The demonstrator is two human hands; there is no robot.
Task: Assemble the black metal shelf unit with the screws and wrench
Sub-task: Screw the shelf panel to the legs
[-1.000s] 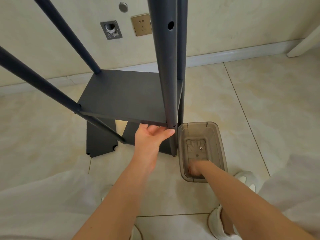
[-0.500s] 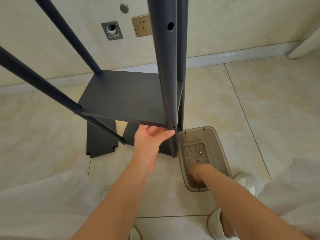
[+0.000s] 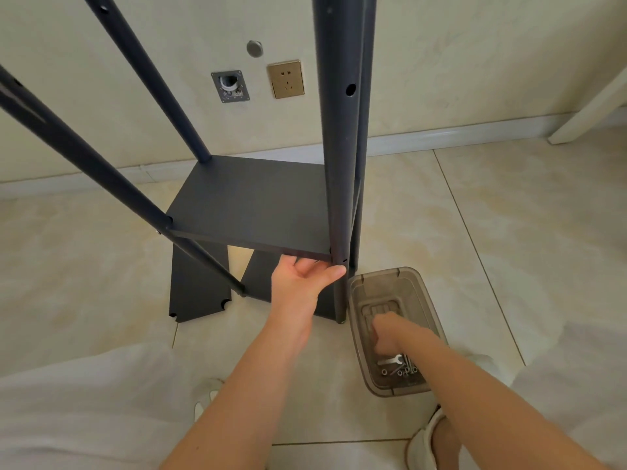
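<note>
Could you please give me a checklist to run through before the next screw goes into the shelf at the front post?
1. Shelf panel supported: ok; the left hand grips its front edge beside the front post.
2. Post's screw hole at shelf level uncovered: ok; it shows just beside that hand.
3. Hole lined up with the panel: cannot tell.
4. Screw in the right hand: cannot tell; its curled fingers inside the box hide what they hold.
5. Wrench ready: ok; it lies in the box beside the screws, near the right hand.
</note>
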